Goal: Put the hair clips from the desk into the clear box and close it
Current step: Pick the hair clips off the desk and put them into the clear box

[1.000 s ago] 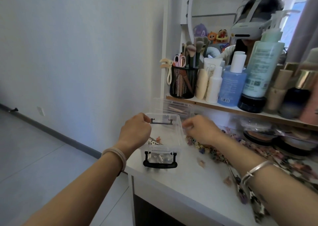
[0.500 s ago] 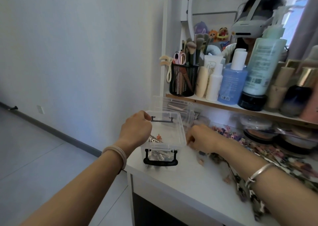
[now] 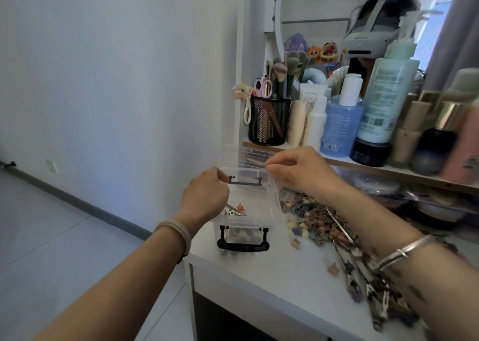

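Observation:
The clear box (image 3: 275, 205) stands open at the desk's left corner, with a black handle (image 3: 242, 246) in front and its lid (image 3: 233, 156) raised behind. A few hair clips (image 3: 234, 212) lie inside. My left hand (image 3: 206, 194) grips the box's left rim. My right hand (image 3: 300, 170) hovers over the far right corner of the box, its fingertips pinching what looks like a thin hair clip. A heap of small coloured hair clips (image 3: 311, 218) lies on the desk just right of the box. Long slim clips (image 3: 363, 283) stretch toward the front under my right forearm.
A raised shelf (image 3: 388, 169) behind carries a black mesh brush holder (image 3: 269, 122) and several bottles, below a round mirror. Stray small clips (image 3: 333, 268) dot the white desk (image 3: 272, 276). The desk's edge drops to the floor at the left.
My right hand went from the box down to the clip heap, then rose back over the box's far right corner with fingers pinched. My left hand stayed on the box.

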Demonstrator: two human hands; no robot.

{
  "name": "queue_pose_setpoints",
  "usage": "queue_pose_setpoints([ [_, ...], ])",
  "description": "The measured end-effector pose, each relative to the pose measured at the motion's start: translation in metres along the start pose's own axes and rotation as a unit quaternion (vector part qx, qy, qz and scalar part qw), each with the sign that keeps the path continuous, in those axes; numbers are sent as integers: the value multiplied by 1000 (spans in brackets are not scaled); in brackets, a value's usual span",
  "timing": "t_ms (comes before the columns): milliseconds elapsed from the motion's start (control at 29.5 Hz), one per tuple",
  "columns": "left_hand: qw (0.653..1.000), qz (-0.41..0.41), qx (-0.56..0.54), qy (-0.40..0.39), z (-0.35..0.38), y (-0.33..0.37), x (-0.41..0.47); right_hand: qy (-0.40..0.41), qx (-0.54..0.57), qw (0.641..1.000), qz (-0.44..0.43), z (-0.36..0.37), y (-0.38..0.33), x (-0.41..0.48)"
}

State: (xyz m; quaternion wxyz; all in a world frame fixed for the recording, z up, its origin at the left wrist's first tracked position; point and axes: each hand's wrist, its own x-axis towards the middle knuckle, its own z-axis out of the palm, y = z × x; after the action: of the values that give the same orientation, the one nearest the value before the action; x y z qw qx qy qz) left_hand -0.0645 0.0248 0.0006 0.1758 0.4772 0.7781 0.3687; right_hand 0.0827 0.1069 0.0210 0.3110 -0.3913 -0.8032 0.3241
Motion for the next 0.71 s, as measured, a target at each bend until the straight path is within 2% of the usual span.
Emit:
queue_pose_setpoints([
  [68, 1000, -2, -3, 0, 0, 0, 0, 23, -85, 996, 17, -1, 17, 1],
  [135, 1000, -3, -6, 4, -1, -1, 2, -22, -190, 981, 28, 5, 35, 1],
  [271, 1000, -3, -9, 8, 0, -1, 6, -72, -279, 957, 29, 19, 59, 3],
  [508, 1000, -3, -6, 11, -1, -3, 8, -93, -341, 935, -14, 29, 66, 6],
  [711, 1000, -1, -11, 2, -1, -3, 8, -80, -311, 947, -6, 26, 64, 6],
])
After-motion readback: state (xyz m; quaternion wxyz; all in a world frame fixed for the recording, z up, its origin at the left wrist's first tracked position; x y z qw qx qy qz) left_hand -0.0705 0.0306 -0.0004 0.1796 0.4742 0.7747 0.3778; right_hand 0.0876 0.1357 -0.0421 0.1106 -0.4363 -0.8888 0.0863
